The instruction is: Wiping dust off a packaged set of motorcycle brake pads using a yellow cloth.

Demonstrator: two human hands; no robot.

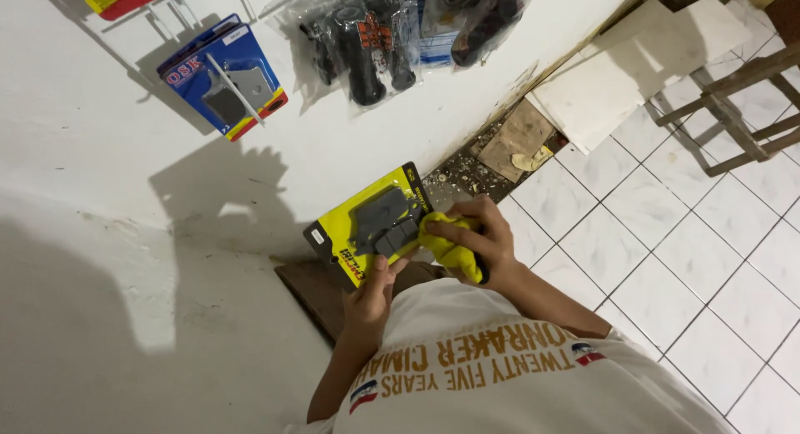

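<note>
The person's face and most of the arms are out of frame, and the white shirt (517,384) fills the bottom edge. Most of the fingers of the left hand (372,294) sit behind the package, so only the thumb shows clearly. What's inside the blister is hard to make out: grey, blocky parts, possibly brake pads.

The left grip is closed on the lower corner of the yellow blister pack (367,226), thumb pressed on its front. The right hand (487,238) is clenched around a bunched yellow cloth (446,246), pushing it against the pack's right edge. The pack is held up in front of the chest, near the white wall (100,176).

Up on that wall hang a blue blister pack (225,80) and a clear bag of black handlebar grips (367,42), partly cut off at the top. White floor tiles (667,234) spread to the right, with a wooden frame (742,109) at the corner.
</note>
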